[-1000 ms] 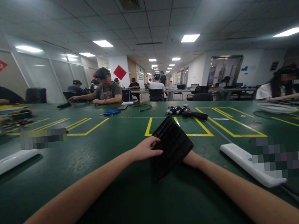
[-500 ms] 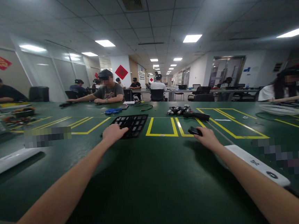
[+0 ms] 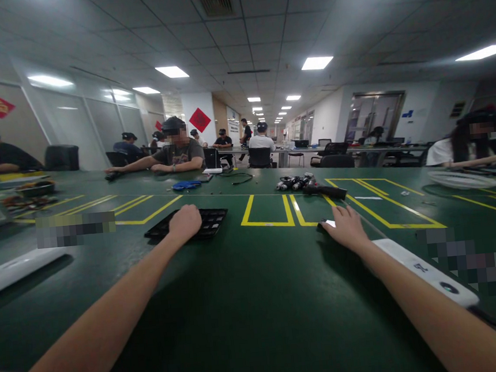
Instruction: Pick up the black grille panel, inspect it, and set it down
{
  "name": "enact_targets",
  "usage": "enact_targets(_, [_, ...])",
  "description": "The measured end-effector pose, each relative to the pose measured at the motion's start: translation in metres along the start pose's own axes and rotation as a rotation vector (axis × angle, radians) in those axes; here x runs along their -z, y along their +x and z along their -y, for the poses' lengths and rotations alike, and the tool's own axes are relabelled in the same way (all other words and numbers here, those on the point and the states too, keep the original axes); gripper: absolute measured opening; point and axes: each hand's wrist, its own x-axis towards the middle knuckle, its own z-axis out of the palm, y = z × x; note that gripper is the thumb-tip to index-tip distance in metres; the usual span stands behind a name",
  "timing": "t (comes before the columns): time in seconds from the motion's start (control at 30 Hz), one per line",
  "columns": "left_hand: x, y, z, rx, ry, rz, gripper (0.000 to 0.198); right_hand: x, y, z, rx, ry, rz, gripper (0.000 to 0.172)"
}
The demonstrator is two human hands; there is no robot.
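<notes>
Green table (image 3: 258, 301) | left hand (image 3: 184, 221) on tray (image 3: 213, 217) | right hand (image 3: 345, 227) half-hides object (image 3: 326, 223)

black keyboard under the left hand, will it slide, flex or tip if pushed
The black keyboard lies flat and thin on the table, so it would likely slide rather than tip or roll. It looks like rigid plastic, so probably stiff and light. The left hand resting on it may pin it.

Ceiling: lit panel lights (image 3: 315, 62) | wall: glass partitions (image 3: 95, 127) | furniture: green table (image 3: 258, 301), black chairs (image 3: 61, 158)
</notes>
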Motion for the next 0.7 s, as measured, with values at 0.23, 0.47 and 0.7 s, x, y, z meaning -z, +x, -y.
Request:
enact_targets(0.23, [-0.045,-0.045,-0.075,-0.454,-0.326,0.198,0.044,0.004,-0.045,0.063,0.409,0.232,0.176,0.066])
enact_targets(0.47, [-0.055,-0.05,-0.08,-0.595,-0.294,0.398,0.047,-0.009,-0.062,0.086,0.546,0.281,0.397,0.077])
enact_targets(0.7, [-0.036,-0.073,-0.094,-0.619,-0.257,0.177,0.06,-0.004,-0.062,0.079,0.541,0.301,0.397,0.077])
